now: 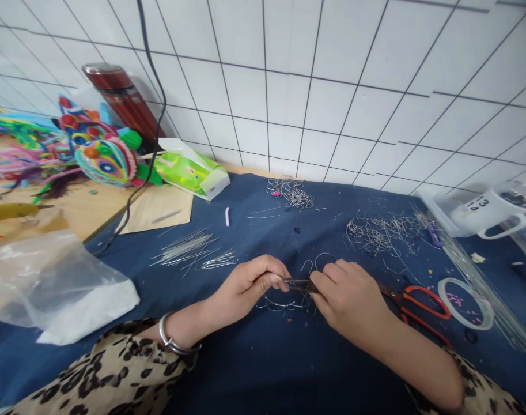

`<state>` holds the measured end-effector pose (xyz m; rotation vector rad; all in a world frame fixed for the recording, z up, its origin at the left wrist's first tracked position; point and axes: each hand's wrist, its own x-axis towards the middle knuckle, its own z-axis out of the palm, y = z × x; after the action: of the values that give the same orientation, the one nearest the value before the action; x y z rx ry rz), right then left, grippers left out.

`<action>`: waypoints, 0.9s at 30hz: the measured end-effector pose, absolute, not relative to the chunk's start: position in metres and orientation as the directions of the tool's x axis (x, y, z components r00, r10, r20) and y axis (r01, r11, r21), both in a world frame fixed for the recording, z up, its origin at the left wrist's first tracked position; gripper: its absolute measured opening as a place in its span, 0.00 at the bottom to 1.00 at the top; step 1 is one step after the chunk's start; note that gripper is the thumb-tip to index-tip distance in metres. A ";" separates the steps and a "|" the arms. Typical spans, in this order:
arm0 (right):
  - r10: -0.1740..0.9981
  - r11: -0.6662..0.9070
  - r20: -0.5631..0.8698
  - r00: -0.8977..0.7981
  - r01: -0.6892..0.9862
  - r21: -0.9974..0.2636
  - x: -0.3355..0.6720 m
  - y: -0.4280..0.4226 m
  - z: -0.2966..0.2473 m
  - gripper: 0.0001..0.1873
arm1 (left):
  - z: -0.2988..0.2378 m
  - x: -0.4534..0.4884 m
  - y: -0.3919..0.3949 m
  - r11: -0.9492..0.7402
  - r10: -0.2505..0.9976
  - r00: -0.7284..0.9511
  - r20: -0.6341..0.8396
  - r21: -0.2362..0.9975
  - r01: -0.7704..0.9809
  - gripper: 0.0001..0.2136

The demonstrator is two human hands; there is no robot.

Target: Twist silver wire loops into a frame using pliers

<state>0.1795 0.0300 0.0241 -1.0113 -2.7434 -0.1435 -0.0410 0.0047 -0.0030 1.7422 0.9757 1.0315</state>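
My right hand point(351, 297) is closed round a pair of pliers point(303, 285); their dark narrow jaws point left, and the palm hides the handles. At the jaw tips my left hand point(249, 282) pinches a thin metal wire between thumb and fingers, though most of that wire is hidden. Curved pieces of wire point(284, 304) lie on the dark blue cloth below and around the jaws. Left of my left hand are a bundle of straight wires point(185, 251) and a smaller bundle of short ones point(219, 259).
Orange-handled scissors point(427, 302) lie beside my right forearm, near a clear ring-shaped dish point(465, 304) with pink beads. Tangled wire point(381, 233) sits behind. A white mug point(491, 210) stands right. At left are a plastic bag point(64, 282), a black cable point(154, 144) and a red flask point(124, 101).
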 end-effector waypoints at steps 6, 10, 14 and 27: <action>0.629 0.757 0.246 -0.738 0.653 0.024 0.181 0.029 0.027 0.05 | -0.004 -0.040 0.005 -0.360 0.885 0.363 0.290 0.922 0.143 0.07; 0.626 0.758 0.241 -0.741 0.651 0.035 0.181 0.030 0.027 0.06 | -0.005 -0.041 0.005 -0.375 0.876 0.376 0.302 0.917 0.137 0.07; 0.620 0.762 0.237 -0.748 0.646 0.043 0.181 0.030 0.028 0.06 | -0.006 -0.042 0.005 -0.400 0.863 0.384 0.329 0.908 0.122 0.08; 0.599 0.768 0.253 -0.760 0.635 0.089 0.182 0.027 0.030 0.06 | -0.003 -0.042 0.006 -0.474 0.830 0.404 0.384 0.868 0.147 0.08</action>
<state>0.1815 0.0275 0.0305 -0.9729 -2.7531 -0.2494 -0.0422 0.0061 -0.0033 1.8793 0.8376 1.1033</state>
